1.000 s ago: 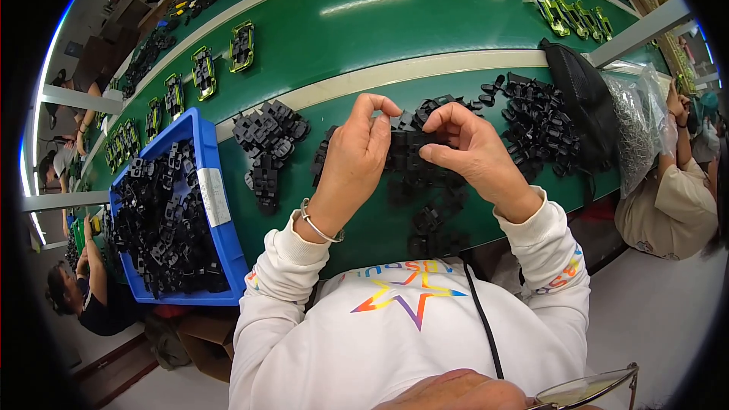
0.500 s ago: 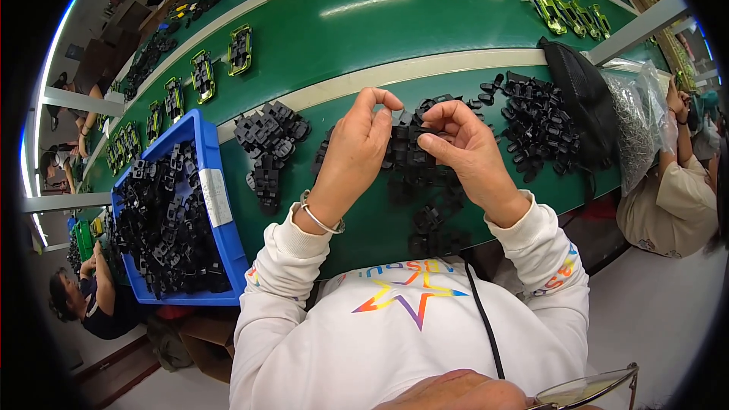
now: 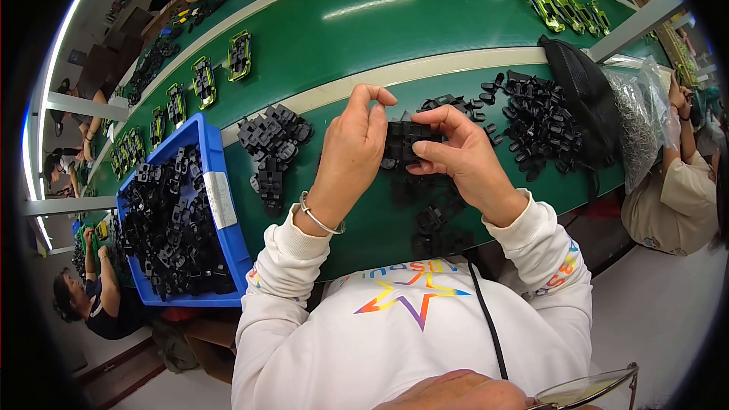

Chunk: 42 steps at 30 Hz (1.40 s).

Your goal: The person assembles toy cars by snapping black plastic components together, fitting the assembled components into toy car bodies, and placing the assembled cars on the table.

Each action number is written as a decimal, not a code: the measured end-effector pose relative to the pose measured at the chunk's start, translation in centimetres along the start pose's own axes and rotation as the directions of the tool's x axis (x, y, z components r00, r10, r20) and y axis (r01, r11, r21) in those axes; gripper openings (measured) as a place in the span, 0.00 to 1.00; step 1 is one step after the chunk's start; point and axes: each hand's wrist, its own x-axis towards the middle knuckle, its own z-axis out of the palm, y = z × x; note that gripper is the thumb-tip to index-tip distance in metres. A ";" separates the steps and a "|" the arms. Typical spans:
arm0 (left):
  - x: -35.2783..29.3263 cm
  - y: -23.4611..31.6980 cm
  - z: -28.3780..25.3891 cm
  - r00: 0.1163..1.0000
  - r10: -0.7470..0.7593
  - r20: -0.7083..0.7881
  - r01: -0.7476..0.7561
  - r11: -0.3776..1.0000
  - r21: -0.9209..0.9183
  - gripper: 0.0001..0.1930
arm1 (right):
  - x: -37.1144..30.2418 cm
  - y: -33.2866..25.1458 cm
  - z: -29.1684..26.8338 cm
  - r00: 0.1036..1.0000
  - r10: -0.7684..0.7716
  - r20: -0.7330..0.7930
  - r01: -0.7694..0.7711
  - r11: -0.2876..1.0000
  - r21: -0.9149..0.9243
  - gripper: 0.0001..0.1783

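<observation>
A blocky black plastic part [image 3: 405, 142] is held up between my two hands over the green bench. My left hand [image 3: 354, 137] is closed at the part's left side, its index finger bent above; the back of the hand hides the thumb. On the other side, my right hand [image 3: 467, 156] grips the part with thumb and fingers. Below them lie loose black parts [image 3: 431, 219], partly in shadow. A heap of similar blocky black parts [image 3: 272, 137] lies left of my hands. To the right spreads a pile of small black clip-like pieces [image 3: 538, 125].
A blue bin [image 3: 241, 266] full of black parts stands at the left. Beyond a pale rail, green-framed assemblies [image 3: 203, 80] sit on a green belt [image 3: 380, 26]. A black case [image 3: 573, 99] and a clear bag of small metal pieces [image 3: 638, 129] lie right. Co-workers sit around.
My right hand has shifted slightly, its fingers now spread along the black part, which shows more fully between my hands. My left hand stays nearly in place.
</observation>
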 end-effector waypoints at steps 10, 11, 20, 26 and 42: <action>0.3 -1.0 -0.5 0.999 -0.015 0.031 0.016 0.999 -0.036 0.07 | 0.4 -0.7 0.1 0.999 0.021 0.037 -0.016 0.991 -0.135 0.17; 0.4 -1.5 -0.4 0.999 -0.010 0.043 0.012 0.999 -0.041 0.07 | 0.5 -0.5 0.3 1.000 0.018 0.024 -0.014 0.991 -0.136 0.17; 3.8 -5.0 -4.4 0.960 -0.271 0.068 0.279 0.918 -0.281 0.09 | 1.2 -1.9 -4.4 0.883 -0.453 0.124 0.398 0.581 -0.710 0.16; 6.2 -12.3 -6.0 0.973 -0.213 0.084 0.209 0.977 0.049 0.08 | 0.5 -4.2 -11.8 0.895 -0.441 -0.076 0.125 0.409 -0.904 0.14; 6.5 -2.4 6.6 0.886 0.251 0.391 -0.452 0.661 0.599 0.27 | 2.7 -3.3 -13.8 0.906 -0.348 0.242 0.168 -0.231 -0.958 0.13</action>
